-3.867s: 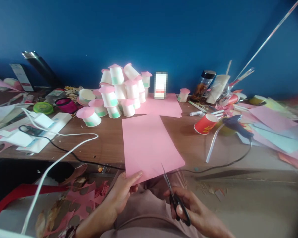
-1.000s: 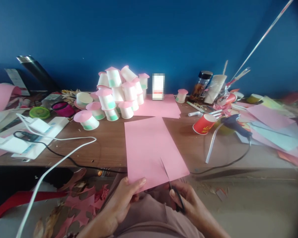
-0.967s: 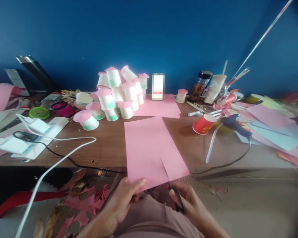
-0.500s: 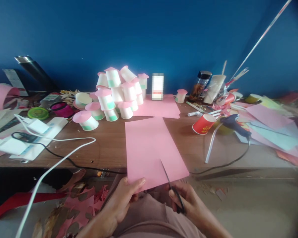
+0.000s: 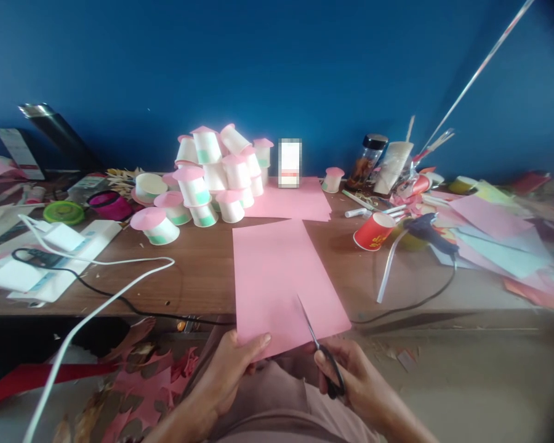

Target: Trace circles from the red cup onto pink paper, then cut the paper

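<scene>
Head view: at the near edge, the left hand pinches the near-left corner of a pink sheet, thumb on top, while the right hand is closed through the handles of black scissors. The blades lie in a cut running up from the sheet's near edge; whether they are parted or closed is too fine to tell. The sheet lies partly on the table, its near end overhanging toward the lap. A clean cut likely calls for keeping the paper taut near the blades, taking long strokes and feeding the sheet into the scissors. Farther back, a white cable loops at left and a red cup lies tipped at right. At the far edge stands a pile of pink-capped cups.
</scene>
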Demonstrator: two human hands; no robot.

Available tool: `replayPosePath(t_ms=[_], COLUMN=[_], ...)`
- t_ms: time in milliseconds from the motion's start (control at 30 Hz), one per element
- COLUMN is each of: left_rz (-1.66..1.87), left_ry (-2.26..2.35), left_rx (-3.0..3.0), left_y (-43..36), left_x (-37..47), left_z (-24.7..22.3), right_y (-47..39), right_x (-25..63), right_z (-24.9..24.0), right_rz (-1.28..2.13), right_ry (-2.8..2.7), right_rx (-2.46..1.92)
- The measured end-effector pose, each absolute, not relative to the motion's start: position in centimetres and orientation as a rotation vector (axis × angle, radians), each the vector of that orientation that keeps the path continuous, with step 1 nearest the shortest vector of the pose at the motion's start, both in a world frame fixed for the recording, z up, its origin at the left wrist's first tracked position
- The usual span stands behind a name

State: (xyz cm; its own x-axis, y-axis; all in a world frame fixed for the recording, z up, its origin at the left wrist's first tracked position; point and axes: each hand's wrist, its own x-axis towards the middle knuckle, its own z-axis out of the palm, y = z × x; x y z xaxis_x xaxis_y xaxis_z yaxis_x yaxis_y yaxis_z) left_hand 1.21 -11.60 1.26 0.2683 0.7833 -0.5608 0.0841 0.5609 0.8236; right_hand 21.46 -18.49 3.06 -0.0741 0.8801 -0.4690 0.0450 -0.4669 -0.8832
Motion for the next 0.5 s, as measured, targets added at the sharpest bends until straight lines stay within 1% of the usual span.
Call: replayPosePath(t_ms=[233,500], left_rz=[0.551,0.507], left_ry=[1.231,1.184], left_rx=[0.869,0.794], left_y=[-12.1,-12.56], left_x=[0.94,1.08], left_z=[1.02,1.51], right_y=[-18.05,-17.98], right_x=[21.38,21.23], right_z=[3.97,3.44], right_rz=[1.572,1.527], right_ry=[-1.063,-1.083], right_rx=[-1.57,-1.544])
